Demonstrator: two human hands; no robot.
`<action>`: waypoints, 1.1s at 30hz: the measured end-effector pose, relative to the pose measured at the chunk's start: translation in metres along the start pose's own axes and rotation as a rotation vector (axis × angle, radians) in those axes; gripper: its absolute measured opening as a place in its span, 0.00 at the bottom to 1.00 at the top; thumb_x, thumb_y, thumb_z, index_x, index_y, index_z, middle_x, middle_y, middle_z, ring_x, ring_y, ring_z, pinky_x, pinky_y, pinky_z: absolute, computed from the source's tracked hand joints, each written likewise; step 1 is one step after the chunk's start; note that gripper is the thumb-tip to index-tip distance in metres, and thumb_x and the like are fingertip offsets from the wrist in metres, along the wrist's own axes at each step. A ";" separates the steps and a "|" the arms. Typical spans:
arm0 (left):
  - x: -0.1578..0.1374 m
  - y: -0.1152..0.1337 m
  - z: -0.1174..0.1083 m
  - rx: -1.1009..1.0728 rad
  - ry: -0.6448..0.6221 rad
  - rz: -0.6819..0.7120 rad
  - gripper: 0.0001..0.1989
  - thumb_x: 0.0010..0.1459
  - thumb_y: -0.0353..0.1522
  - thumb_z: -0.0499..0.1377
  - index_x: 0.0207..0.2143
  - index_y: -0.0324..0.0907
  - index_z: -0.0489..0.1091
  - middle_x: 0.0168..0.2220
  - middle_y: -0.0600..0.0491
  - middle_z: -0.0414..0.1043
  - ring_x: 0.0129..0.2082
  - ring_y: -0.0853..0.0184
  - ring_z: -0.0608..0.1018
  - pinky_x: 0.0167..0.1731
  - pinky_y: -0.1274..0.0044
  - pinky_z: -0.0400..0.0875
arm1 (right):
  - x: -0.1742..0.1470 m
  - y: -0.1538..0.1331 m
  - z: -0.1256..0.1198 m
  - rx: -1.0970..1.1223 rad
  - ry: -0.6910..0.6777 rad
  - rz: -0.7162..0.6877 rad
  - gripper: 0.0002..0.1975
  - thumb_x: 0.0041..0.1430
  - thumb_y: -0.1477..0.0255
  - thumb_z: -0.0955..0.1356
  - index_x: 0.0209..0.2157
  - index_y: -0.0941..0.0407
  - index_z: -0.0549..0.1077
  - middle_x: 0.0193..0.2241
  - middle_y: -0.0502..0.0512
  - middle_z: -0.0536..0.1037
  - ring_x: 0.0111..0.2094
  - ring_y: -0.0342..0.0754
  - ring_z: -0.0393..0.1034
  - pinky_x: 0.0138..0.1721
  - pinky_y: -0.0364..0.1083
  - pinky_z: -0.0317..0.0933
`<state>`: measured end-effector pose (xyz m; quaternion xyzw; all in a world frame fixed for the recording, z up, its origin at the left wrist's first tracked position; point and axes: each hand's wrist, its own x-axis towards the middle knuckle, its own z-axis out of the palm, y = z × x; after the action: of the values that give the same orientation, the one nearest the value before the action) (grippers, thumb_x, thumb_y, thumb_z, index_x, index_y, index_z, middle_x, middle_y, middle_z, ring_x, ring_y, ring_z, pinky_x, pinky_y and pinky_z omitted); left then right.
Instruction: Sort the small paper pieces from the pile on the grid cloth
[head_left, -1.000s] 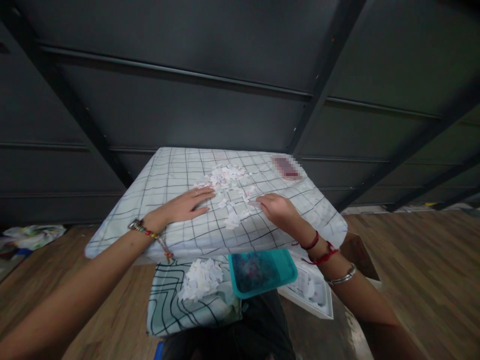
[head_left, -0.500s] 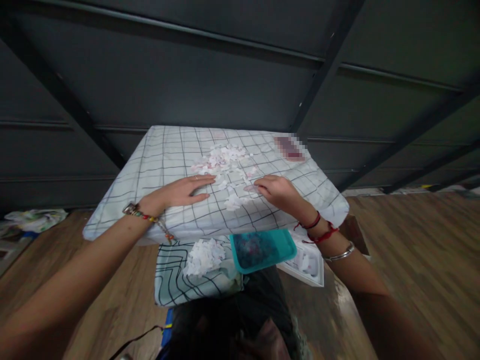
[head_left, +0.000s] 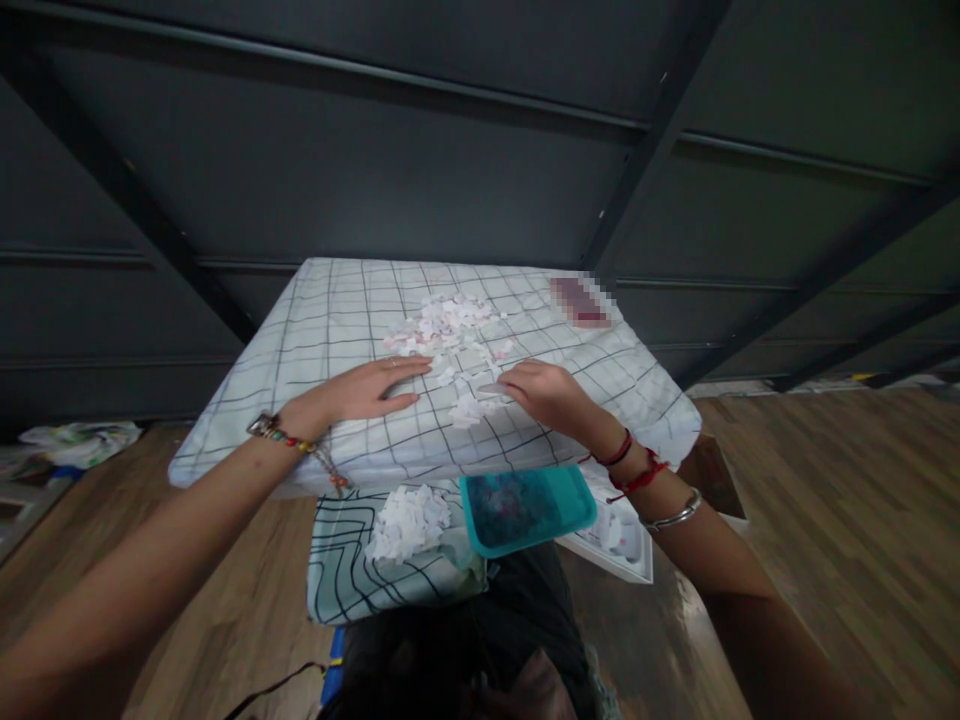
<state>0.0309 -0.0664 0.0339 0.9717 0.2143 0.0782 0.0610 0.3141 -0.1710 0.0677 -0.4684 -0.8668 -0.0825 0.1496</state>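
Observation:
My left hand (head_left: 367,388) lies flat on the checked cloth (head_left: 300,330), fingers and thumb spread, holding nothing. Its fingertips are beside small white paper-like pieces. My right hand (head_left: 547,395) is closed in a pinch around a thin, whitish flat strip (head_left: 491,388) that points left; its exact kind is not clear. The strip is over or against a small cluster of white pieces (head_left: 469,410) between my hands. Farther back lies a larger, loose heap of white pieces (head_left: 450,318), some with pink marks.
Below the table's near edge, another white heap (head_left: 411,522) rests on folded checked cloth (head_left: 352,580). A teal tray (head_left: 574,500) with dark contents sits beside it, next to a white box (head_left: 637,570). A blurred-out reddish item (head_left: 581,302) lies at the back right. Dark panels (head_left: 375,150) stand behind.
My right hand has shifted slightly left and towards me with the strip, closer to the small cluster. My left hand stays in place. The view has tilted a little.

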 end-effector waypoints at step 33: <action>0.000 0.007 -0.007 -0.034 0.012 -0.011 0.24 0.62 0.41 0.47 0.57 0.42 0.52 0.59 0.48 0.52 0.57 0.65 0.59 0.56 0.71 0.53 | 0.030 -0.002 0.000 -0.007 0.014 -0.053 0.13 0.61 0.74 0.58 0.33 0.60 0.72 0.29 0.56 0.74 0.36 0.45 0.66 0.38 0.44 0.58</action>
<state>0.0321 -0.0725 0.0416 0.9688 0.2188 0.0875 0.0768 0.2972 -0.1486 0.0774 -0.4450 -0.8777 -0.0926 0.1516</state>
